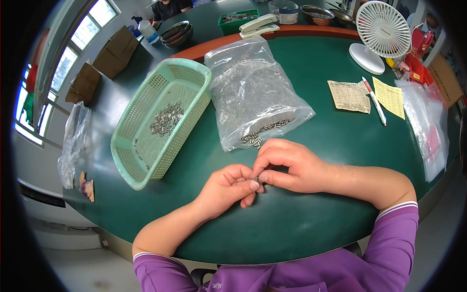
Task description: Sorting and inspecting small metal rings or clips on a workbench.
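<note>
My left hand (pixel 230 185) and my right hand (pixel 290 166) meet above the green table, fingertips pinched together around a small metal piece (pixel 256 179). The fingers mostly cover it, so its exact form cannot be made out. Just beyond my hands lies a clear plastic bag (pixel 253 82), with small metal cylinders (pixel 267 129) gathered at its near end. To the left stands a pale green perforated plastic basket (pixel 127 168), holding a heap of similar small metal parts (pixel 167 119) on its floor.
At the right are a paper slip (pixel 349 96), a pen (pixel 374 102), a yellow sheet (pixel 390 97), a white fan (pixel 383 30) and plastic bags (pixel 424 124). A stapler (pixel 259 25), metal bowls (pixel 176 34) and a green tray (pixel 238 20) sit at the back. Cardboard boxes (pixel 114 52) stand left.
</note>
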{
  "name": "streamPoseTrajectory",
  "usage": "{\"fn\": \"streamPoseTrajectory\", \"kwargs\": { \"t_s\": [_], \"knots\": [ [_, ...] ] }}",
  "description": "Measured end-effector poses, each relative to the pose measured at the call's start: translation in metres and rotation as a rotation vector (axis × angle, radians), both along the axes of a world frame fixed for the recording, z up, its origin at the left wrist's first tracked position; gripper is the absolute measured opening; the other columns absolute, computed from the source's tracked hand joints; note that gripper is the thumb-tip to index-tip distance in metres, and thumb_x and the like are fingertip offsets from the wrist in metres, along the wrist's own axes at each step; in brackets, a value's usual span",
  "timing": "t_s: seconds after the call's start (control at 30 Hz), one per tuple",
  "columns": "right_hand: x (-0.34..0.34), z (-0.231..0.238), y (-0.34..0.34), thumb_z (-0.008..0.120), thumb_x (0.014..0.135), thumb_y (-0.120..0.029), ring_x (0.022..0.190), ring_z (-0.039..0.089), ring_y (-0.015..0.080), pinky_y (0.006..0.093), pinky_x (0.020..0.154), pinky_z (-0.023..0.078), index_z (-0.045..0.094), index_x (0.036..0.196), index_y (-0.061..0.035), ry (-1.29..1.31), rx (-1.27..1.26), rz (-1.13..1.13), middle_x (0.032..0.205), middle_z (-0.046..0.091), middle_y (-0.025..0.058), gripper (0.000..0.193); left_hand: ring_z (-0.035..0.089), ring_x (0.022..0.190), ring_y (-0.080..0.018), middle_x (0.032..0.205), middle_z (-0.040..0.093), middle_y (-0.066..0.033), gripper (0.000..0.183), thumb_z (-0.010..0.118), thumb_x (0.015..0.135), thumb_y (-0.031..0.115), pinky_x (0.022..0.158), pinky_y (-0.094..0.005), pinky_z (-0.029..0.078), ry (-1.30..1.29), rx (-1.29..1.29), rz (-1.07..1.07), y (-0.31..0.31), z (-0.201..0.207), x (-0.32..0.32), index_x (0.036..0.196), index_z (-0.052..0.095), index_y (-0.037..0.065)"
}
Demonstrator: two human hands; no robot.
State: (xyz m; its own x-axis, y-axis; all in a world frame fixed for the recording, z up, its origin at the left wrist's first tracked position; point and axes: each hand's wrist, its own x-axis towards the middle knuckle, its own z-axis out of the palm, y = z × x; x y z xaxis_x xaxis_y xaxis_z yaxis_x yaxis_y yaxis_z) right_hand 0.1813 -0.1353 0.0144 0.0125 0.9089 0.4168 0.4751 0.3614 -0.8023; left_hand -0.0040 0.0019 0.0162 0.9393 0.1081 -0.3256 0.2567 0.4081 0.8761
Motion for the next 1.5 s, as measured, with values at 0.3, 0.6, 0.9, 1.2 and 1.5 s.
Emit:
{"fn": "streamPoseTrajectory", "kwargs": {
  "t_s": [0.3, 0.6, 0.9, 1.2, 1.5],
  "knots": [
    [-0.001, 0.002, -0.001, 0.068, 0.088, -0.009, 0.089, 0.061, 0.0191, 0.0310, 0.076, 0.050, 0.067, 0.099, -0.0076, 0.108, -0.133, 0.093, 0.096, 0.062, 0.0052, 0.010, 0.061, 0.070, -0.0102, 0.095, 0.070, -0.0120, 0.011, 0.061, 0.096, 0.005, 0.061, -0.0235, 0.050, -0.033, -0.038, 0.001, 0.001, -0.004, -0.001, 0.105, 0.061, 0.000],
    [0.000, -0.007, 0.001, 0.067, 0.089, -0.012, 0.088, 0.059, 0.0256, 0.0366, 0.078, 0.049, 0.064, 0.100, -0.0103, 0.026, -0.014, 0.049, 0.096, 0.060, 0.0057, 0.011, 0.063, 0.071, -0.0112, 0.094, 0.070, -0.0103, 0.011, 0.061, 0.096, 0.005, 0.062, -0.0244, 0.052, -0.060, -0.095, -0.029, 0.003, -0.001, 0.002, 0.106, 0.060, 0.001],
    [0.004, 0.002, -0.002, 0.076, 0.080, -0.016, 0.084, 0.062, 0.0238, 0.0372, 0.073, 0.050, 0.067, 0.093, -0.0127, -0.374, 0.245, -0.021, 0.093, 0.063, 0.0015, 0.016, 0.065, 0.074, -0.0116, 0.089, 0.069, -0.0077, 0.013, 0.065, 0.093, 0.005, 0.064, -0.0246, 0.054, 0.024, 0.028, 0.018, -0.001, 0.000, -0.001, 0.105, 0.060, 0.001],
    [0.003, -0.007, 0.002, 0.076, 0.079, -0.009, 0.085, 0.065, 0.0235, 0.0362, 0.074, 0.051, 0.071, 0.100, -0.0105, -0.095, 0.179, -0.028, 0.089, 0.069, 0.0022, 0.022, 0.064, 0.075, -0.0117, 0.092, 0.067, -0.0072, 0.012, 0.058, 0.098, 0.007, 0.067, -0.0255, 0.054, -0.104, 0.092, 0.048, -0.004, -0.004, -0.001, 0.109, 0.059, 0.001],
    [0.016, -0.004, 0.005, 0.067, 0.084, -0.003, 0.092, 0.063, 0.0277, 0.0385, 0.080, 0.051, 0.069, 0.105, -0.0073, -0.194, 0.183, -0.265, 0.095, 0.066, 0.0081, 0.021, 0.064, 0.082, -0.0128, 0.103, 0.064, -0.0086, 0.012, 0.047, 0.103, 0.007, 0.072, -0.0275, 0.055, -0.222, 0.147, 0.023, -0.004, -0.004, -0.001, 0.107, 0.057, 0.001]
  ]
}}
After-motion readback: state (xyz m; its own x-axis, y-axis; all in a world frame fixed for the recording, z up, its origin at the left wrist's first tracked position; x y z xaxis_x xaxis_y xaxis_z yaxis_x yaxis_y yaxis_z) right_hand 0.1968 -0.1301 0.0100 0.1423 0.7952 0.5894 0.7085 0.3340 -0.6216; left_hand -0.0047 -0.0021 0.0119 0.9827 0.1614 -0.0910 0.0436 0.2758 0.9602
